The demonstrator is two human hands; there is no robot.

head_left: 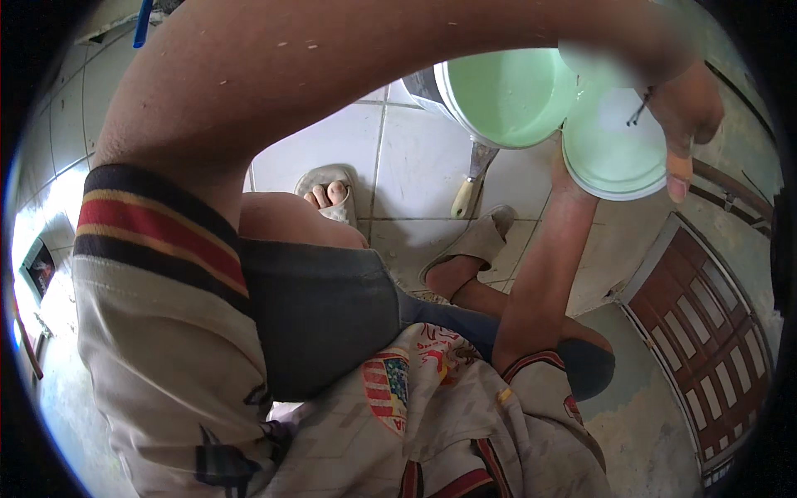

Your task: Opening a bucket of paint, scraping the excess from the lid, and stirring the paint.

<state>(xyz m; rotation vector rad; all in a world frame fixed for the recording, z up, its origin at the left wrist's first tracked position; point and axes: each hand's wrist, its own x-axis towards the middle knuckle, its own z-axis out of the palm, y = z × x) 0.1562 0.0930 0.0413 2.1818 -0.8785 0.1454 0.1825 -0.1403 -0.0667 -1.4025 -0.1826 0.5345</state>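
Observation:
A white bucket (471, 124) with pale green paint inside stands on the tiles. Against its right side is a second round tub (610, 158), white-rimmed and pale green inside, apparently tilted toward the bucket. My left arm crosses over from the left. My left hand (693, 112), partly blurred, has its fingers bent at the tub's right edge. One finger points down along the rim. My right hand (566, 166) grips the tub from below on its near left side, with most of its fingers hidden. A thin dark mark shows beside my left hand.
A putty knife (466, 189) with a pale handle lies just below the bucket. My sandalled feet (336, 195) rest on white floor tiles (427, 153). A brown slatted panel (706, 324) stands at the right. At the upper left is a blue stick-like thing (143, 23).

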